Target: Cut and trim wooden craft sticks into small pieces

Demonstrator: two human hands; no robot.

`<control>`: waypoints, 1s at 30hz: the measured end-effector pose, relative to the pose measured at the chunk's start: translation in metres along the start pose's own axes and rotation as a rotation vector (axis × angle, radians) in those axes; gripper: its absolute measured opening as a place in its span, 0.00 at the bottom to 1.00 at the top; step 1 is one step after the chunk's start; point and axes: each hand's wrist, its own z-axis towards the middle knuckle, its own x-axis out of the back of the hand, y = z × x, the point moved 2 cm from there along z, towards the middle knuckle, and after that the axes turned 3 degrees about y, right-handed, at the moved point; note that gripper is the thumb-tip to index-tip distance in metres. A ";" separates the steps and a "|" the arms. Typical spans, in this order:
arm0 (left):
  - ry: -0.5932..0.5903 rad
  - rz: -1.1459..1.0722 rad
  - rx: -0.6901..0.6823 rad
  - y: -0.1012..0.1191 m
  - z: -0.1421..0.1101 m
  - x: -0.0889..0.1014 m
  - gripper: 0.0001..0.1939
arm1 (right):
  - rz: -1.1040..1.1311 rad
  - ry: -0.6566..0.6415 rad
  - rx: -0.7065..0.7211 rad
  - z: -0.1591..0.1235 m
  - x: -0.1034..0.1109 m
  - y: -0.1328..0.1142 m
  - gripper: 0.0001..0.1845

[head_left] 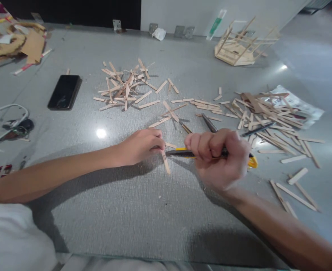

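Packet (pixel 311 110) (sticks (pixel 284 119) atop), cutter (pixel 182 153) in right hand (pixel 221 160)

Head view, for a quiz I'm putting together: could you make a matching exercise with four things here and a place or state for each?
Things:
1. yellow cutter
2. phone
3. wooden frame
4. short stick

Places or states:
A. at the back, on the right
B. held by the left hand
C. gripped in the right hand
D. lying at the left, screen dark

Pairs: 1-C, 2-D, 3-A, 4-B

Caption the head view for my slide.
Left hand pinches a wooden stick; right hand grips a yellow utility knife, its blade close to the stick.
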 end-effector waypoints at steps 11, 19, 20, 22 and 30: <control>-0.007 0.075 -0.004 0.001 -0.003 -0.006 0.09 | -0.062 0.026 0.036 0.000 0.003 0.003 0.26; -0.010 0.113 -0.008 0.004 -0.003 -0.007 0.09 | -0.028 -0.006 0.044 0.000 0.004 0.004 0.25; -0.012 0.112 -0.006 0.004 -0.004 -0.007 0.10 | -0.030 -0.007 0.046 0.000 0.004 0.004 0.25; -0.013 0.109 -0.004 0.005 -0.004 -0.007 0.10 | -0.036 -0.006 0.048 0.001 0.005 0.005 0.25; -0.029 0.158 -0.030 0.010 -0.005 -0.005 0.12 | -0.072 0.025 0.033 0.000 0.006 0.006 0.26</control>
